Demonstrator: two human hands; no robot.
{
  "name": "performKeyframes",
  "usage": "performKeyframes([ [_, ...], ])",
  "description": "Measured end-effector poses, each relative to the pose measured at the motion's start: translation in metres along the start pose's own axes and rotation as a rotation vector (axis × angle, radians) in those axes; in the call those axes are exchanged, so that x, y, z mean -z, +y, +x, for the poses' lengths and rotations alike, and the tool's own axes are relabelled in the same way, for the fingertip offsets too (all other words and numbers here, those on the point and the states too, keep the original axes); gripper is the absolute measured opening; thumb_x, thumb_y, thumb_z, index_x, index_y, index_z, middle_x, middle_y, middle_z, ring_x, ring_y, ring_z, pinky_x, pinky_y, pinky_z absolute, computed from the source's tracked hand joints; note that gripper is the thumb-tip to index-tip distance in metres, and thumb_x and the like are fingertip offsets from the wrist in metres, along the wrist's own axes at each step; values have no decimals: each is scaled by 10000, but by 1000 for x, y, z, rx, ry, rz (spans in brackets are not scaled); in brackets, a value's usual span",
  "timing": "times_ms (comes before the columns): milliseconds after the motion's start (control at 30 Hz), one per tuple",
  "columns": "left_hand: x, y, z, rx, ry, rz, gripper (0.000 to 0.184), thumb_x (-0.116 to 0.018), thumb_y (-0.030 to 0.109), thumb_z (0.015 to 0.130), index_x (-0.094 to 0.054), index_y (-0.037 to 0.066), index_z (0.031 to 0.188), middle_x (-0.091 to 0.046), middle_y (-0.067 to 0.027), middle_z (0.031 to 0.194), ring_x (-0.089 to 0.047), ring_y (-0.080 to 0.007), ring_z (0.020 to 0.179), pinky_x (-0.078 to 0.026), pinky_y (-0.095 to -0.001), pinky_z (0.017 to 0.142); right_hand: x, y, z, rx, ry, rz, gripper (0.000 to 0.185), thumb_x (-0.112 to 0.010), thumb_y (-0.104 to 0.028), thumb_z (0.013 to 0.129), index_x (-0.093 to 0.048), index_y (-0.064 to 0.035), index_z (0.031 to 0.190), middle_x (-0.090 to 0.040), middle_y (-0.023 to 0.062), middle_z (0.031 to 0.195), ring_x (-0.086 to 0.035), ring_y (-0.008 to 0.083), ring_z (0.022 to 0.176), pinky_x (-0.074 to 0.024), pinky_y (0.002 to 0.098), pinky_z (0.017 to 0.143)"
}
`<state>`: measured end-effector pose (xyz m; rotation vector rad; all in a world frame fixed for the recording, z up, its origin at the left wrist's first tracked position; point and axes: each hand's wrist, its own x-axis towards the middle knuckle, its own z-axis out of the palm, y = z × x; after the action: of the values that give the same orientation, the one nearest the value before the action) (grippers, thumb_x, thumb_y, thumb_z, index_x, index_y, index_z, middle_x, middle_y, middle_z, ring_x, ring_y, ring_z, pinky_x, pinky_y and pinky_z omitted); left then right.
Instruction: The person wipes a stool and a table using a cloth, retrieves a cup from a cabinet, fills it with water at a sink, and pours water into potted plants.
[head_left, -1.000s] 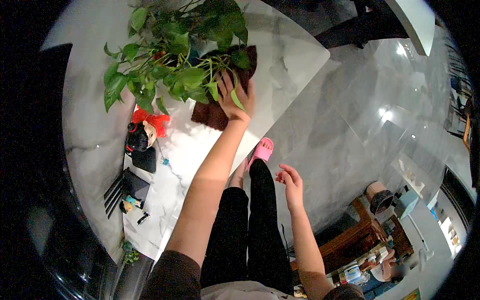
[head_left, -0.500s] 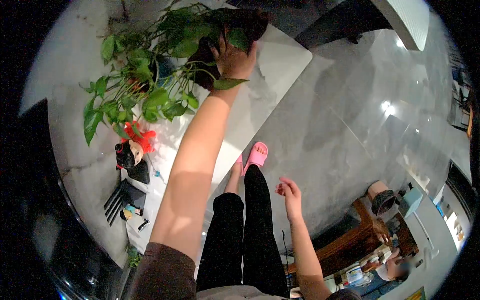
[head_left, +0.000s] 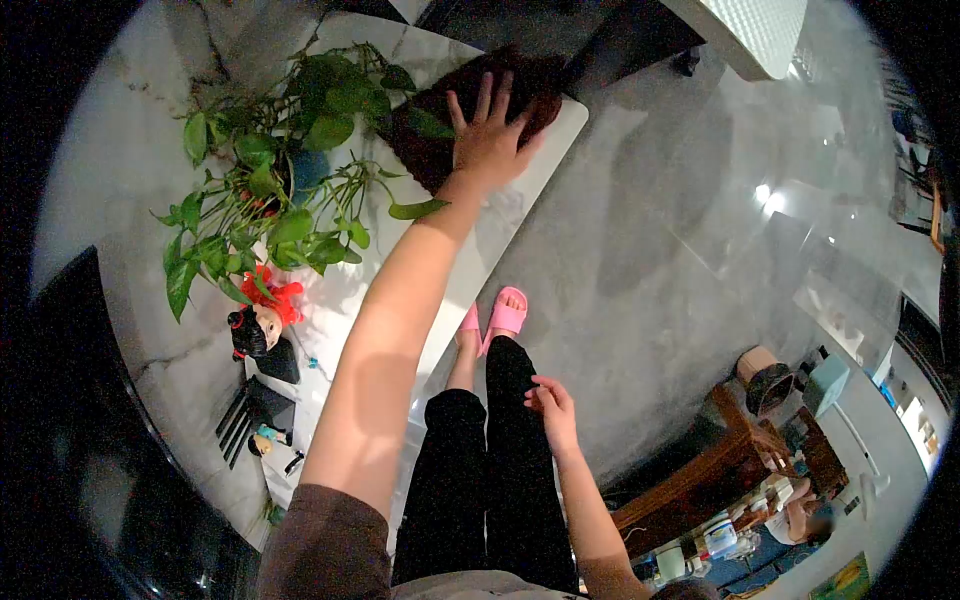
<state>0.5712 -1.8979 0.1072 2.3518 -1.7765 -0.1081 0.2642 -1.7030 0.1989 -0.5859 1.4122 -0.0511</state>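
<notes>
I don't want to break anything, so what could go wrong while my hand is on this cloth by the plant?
Your left hand presses the cloth near the table's corner, and the cloth seems to reach past the far edge, so it might slip off. Leaves of the plant hang over the cloth and by your left forearm; one could snag and tear, or tug the plant.

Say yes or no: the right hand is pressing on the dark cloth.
No, the left hand lies spread on the dark cloth, while the right hand hangs apart from it.
</notes>
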Motion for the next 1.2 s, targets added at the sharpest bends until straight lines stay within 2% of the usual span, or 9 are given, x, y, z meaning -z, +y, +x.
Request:
performKeyframes([
  [100, 18, 9, -1, -12, -216, 104, 429, -379, 485, 832, -523, 247, 1159, -198, -106, 1392, -71, -298, 1305, 19, -641, 952, -4, 5, -4, -23, -22, 28, 240, -427, -128, 875, -521, -1, 1055, -571, 72, 824, -544, 132, 714, -440, 241, 689],
  [167, 15, 7, -13, -71, -187, 56, 417, -398, 485, 822, -548, 242, 1127, -230, -101, 1380, -92, -289, 1301, 5, -639, 957, -5, 4, -5, -14, -66, -5, 242, -426, -131, 876, -520, 0, 1056, -570, 68, 827, -543, 132, 716, -437, 245, 691],
  [233, 8, 5, -33, -306, -75, -100, 429, -437, 493, 798, -603, 184, 1045, -271, -114, 1361, -119, -297, 1296, -14, -632, 962, -4, 3, -6, -3, -46, -3, 243, -428, -132, 875, -519, 0, 1057, -570, 66, 827, -543, 131, 716, -435, 244, 690],
  [333, 27, 10, -62, -422, -210, -154, 423, -549, 439, 744, -531, 280, 1135, -240, -79, 1376, -136, -283, 1292, -56, -636, 963, 4, 7, -9, -5, 0, 13, 243, -430, -131, 872, -518, 0, 1057, -569, 65, 826, -541, 129, 715, -434, 243, 690],
  [400, 35, 9, -77, -496, -291, -182, 529, -618, 387, 695, -452, 357, 1196, -211, -61, 1387, -147, -281, 1289, -94, -643, 954, 10, 11, -12, 6, 24, 13, 241, -429, -126, 868, -518, 0, 1053, -568, 66, 826, -536, 123, 716, -431, 238, 688],
  [667, 46, -9, -162, -473, -467, -160, 586, -604, 426, 683, -401, 382, 1231, -199, -44, 1397, -134, -276, 1295, -42, -648, 953, 20, 34, -28, -7, 48, 23, 240, -423, -121, 865, -515, -2, 1053, -562, 59, 820, -519, 118, 692, -432, 237, 677],
  [833, 55, -28, -245, -491, -614, -189, 600, -567, 405, 703, -353, 374, 1263, -224, -48, 1391, -180, -270, 1287, -78, -630, 967, 9, 56, -35, -15, 39, 19, 241, -419, -119, 865, -512, -7, 1057, -564, 57, 821, -527, 121, 702, -433, 237, 675],
  [1033, 76, -37, -362, -493, -802, -260, 554, -501, 385, 780, -322, 301, 1297, -245, -26, 1383, -204, -236, 1281, -129, -486, 1032, -11, 76, -53, -34, -20, -3, 244, -424, -117, 859, -513, -9, 1060, -569, 63, 820, -534, 124, 703, -437, 239, 677],
  [1200, 105, -39, -450, -360, -915, -428, 507, -520, 320, 800, -378, 241, 1280, -242, -69, 1383, -203, -268, 1280, -152, -449, 1040, -20, 70, -63, -82, -52, -69, 251, -430, -116, 855, -510, -2, 1064, -565, 70, 805, -535, 128, 703, -445, 244, 682],
])
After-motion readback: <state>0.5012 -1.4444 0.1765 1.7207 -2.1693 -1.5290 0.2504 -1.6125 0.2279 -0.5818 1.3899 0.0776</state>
